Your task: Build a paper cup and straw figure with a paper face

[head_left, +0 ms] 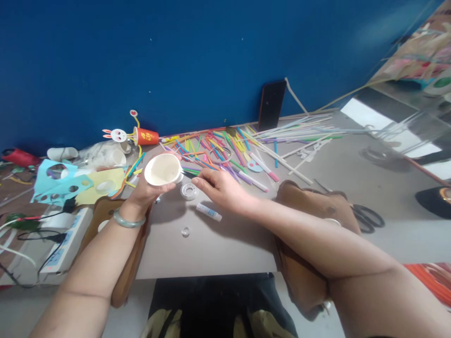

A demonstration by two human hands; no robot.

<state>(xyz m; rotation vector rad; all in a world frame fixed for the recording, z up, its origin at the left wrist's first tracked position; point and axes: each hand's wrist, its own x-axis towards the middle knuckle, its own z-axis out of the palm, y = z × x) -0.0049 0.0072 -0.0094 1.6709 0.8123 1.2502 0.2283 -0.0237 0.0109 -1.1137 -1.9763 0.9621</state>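
Observation:
My left hand [143, 191], with a pale bracelet on its wrist, is wrapped round a white paper cup [163, 170] whose open mouth faces me. To the right of the cup, my right hand [216, 187] is closed in a pinch on a thin dark tool [188, 174]. The tool points at the cup's right edge; its tip is too small to make out clearly. Just below lies a roll of clear tape [189, 191]. A white glue stick [209, 212] and a small clear ring-shaped piece [185, 232] lie nearer the table's front edge.
Colourful pens and sticks [218, 150] are strewn along the blue wall. A red cup figure [147, 136] lies at the back left, a phone [272, 105] leans on the wall. Brown pads lie under both arms; a power strip [68, 241] is left, black-handled scissors [368, 218] right.

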